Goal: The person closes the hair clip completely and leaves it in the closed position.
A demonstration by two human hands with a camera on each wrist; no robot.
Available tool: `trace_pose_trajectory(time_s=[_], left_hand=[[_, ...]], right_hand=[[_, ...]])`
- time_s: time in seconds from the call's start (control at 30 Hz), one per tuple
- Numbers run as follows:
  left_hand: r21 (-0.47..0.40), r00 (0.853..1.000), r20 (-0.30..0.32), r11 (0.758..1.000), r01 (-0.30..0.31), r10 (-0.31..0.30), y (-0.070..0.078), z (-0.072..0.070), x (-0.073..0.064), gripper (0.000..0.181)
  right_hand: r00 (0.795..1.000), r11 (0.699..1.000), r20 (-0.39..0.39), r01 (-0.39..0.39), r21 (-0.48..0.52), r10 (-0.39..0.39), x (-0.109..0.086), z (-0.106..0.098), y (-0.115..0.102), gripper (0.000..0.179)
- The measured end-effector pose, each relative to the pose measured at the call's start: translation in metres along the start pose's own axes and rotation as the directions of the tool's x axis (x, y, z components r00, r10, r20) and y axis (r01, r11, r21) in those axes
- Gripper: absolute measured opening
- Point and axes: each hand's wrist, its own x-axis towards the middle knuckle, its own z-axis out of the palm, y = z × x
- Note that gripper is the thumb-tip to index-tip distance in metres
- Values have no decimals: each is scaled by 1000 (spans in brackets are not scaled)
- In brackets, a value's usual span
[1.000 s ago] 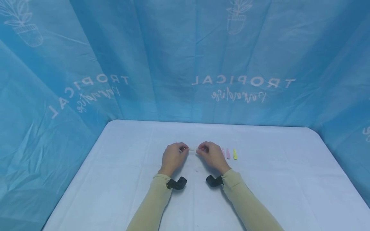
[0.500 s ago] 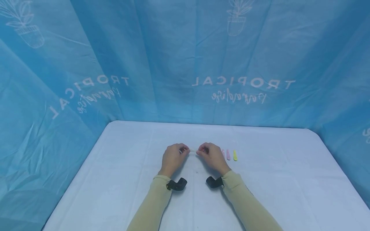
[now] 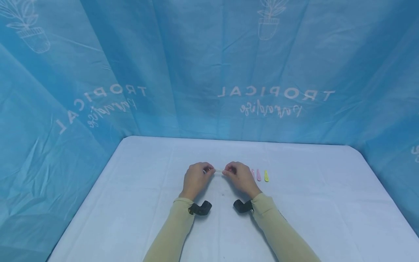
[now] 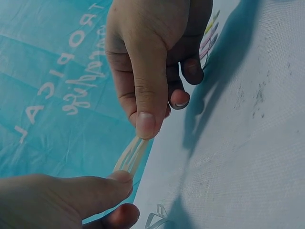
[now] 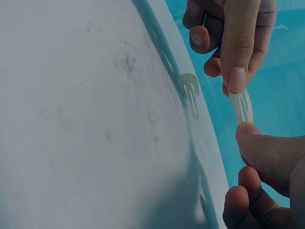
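Note:
A cream snap hair clip [image 3: 219, 171] is stretched level between my two hands over the table. My left hand [image 3: 197, 178] pinches one end between thumb and fingertips, and my right hand [image 3: 240, 177] pinches the other. Up close in the right wrist view, the held clip [image 5: 242, 106] looks slightly bowed, with narrow slots along its length. The left wrist view has the same clip [image 4: 131, 155] between both thumbs. Its two ends are hidden under the fingers.
Right of my right hand lie a yellow snap clip [image 3: 266, 176] and pink clips [image 3: 258, 175], one partly hidden. Another pale clip [image 5: 187, 78] rests on the white table [image 3: 311, 203] near my left hand. A blue curtain [image 3: 196, 72] stands behind the table.
Both hands keep their pinch on the cream clip and stay almost in place. The other clips have not moved.

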Motion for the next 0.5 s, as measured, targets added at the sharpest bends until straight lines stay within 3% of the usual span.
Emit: trace_pose_trajectory(time_s=[0.5], left_hand=[[29, 1000, -9, 1000, 12, -12, 2, 2, -2, 15]], right_hand=[[999, 999, 13, -30, -20, 30, -1, 0, -1, 11]])
